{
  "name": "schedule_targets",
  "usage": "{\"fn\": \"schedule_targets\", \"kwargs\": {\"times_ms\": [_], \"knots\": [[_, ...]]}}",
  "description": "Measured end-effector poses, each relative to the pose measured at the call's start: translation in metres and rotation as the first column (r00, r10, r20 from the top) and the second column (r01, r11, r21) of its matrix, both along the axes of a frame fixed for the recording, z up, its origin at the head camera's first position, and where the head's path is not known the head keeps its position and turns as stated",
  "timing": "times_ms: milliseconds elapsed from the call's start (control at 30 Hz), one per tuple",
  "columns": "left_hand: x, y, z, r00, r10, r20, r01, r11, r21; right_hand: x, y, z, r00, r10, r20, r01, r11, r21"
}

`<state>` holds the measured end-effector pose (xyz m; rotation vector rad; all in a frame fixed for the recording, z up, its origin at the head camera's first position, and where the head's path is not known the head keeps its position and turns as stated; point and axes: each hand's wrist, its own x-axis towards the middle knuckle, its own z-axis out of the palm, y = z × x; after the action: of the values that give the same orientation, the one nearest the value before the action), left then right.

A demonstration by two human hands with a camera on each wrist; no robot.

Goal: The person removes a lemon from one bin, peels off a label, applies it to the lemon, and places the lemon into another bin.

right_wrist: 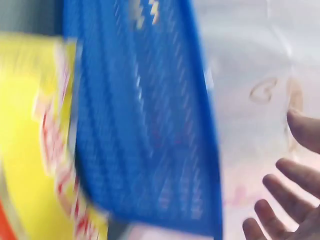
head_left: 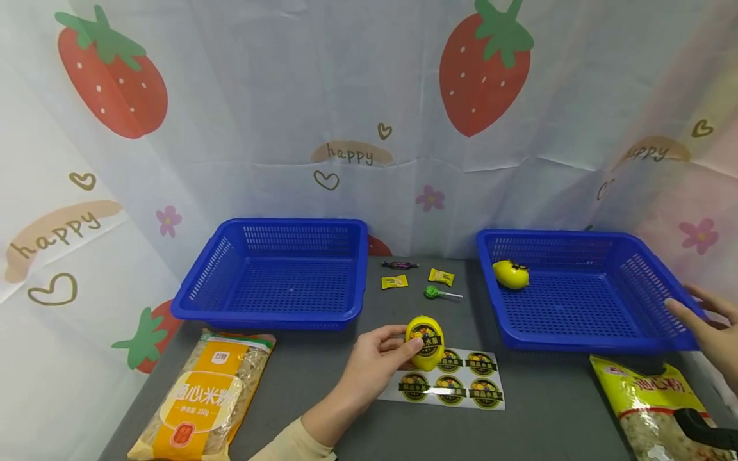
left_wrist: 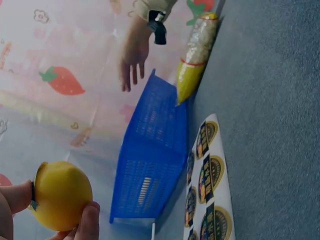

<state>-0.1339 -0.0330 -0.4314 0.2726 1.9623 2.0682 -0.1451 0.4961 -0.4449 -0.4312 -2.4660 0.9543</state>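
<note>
My left hand (head_left: 375, 358) holds a yellow lemon (head_left: 424, 362) between thumb and fingers; a round dark fruit sticker (head_left: 428, 340) is on its face. The left wrist view shows the lemon (left_wrist: 62, 195) raised, with a thumb at the sticker's edge. Below it lies a white sheet of round stickers (head_left: 432, 385), part of its upper left hidden by hand and lemon. My right hand (head_left: 712, 326), fingers spread and holding nothing, is beside the outer side of the right blue basket (head_left: 576, 342). Another lemon (head_left: 510, 275), with a dark sticker, sits in that basket's left side.
A second blue basket (head_left: 277, 318) stands back left. Between the baskets lie two yellow-wrapped candies (head_left: 394, 282), a dark-wrapped candy (head_left: 400, 265) and a green lollipop (head_left: 432, 292). An orange bag (head_left: 202, 403) lies front left, a yellow-green bag (head_left: 651, 403) front right. A printed curtain (head_left: 259, 96) hangs behind.
</note>
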Motion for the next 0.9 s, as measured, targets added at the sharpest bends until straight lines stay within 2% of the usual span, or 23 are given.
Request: {"fn": "schedule_targets", "kwargs": {"times_ms": [100,167,233,333,500,600,733,833,900], "knots": [[0.000,0.003,0.000,1.000,-0.007,0.001,0.007,1.000,-0.010,-0.015,0.053,-0.039,0.998,-0.023,0.056,0.018,0.996,0.088],[0.000,0.005,0.001,1.000,-0.009,0.006,0.009,1.000,-0.012,-0.022,0.081,-0.060,0.997,0.003,0.083,-0.013,0.992,0.123],[0.000,0.007,0.002,1.000,-0.012,0.012,0.012,1.000,-0.011,-0.025,0.100,-0.075,0.990,0.012,0.140,-0.033,0.988,0.151],[-0.001,0.011,0.003,0.999,-0.032,0.030,0.033,0.999,-0.015,-0.025,0.111,-0.083,0.977,0.035,0.211,-0.065,0.988,0.137],[-0.002,0.019,0.004,0.995,-0.071,0.072,0.075,0.996,-0.052,-0.020,0.103,-0.078,0.953,0.068,0.295,-0.116,0.982,0.148],[-0.005,0.027,0.006,0.987,-0.109,0.117,0.111,0.994,-0.009,-0.016,0.093,-0.071,0.951,0.073,0.301,-0.125,0.980,0.157],[-0.011,0.046,0.010,0.970,-0.170,0.173,0.157,0.984,0.088,0.000,0.049,-0.033,0.946,0.084,0.314,-0.127,0.985,0.119],[-0.018,0.063,0.013,0.960,-0.196,0.201,0.179,0.979,0.098,0.007,0.033,-0.022,0.946,0.085,0.313,-0.120,0.988,0.093],[-0.023,0.075,0.016,0.956,-0.198,0.216,0.182,0.979,0.091,0.001,0.049,-0.038,0.948,0.088,0.306,-0.120,0.989,0.089]]}}
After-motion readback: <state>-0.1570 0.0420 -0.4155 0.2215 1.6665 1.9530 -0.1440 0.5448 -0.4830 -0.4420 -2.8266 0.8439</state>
